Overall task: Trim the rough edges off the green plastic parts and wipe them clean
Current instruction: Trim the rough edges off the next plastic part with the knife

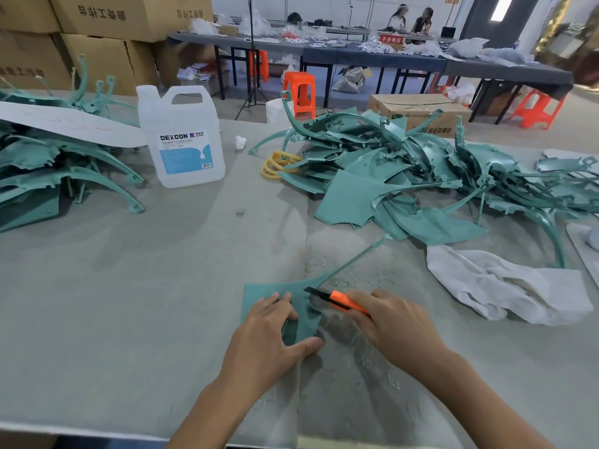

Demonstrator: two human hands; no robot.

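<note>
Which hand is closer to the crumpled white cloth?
Right. The right hand, gripping the orange knife, lies left of the cloth; the left hand presses the green part farther left.

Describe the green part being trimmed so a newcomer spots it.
On the grey table, look nearer than the big green pile. The green part lies alone under the left hand, with the orange knife in the right hand at its edge.

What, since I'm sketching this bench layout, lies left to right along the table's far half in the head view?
Left heap of green plastic parts → translucent white plastic jug with a blue label → small crumpled white wad → large right heap of green plastic parts.
</note>
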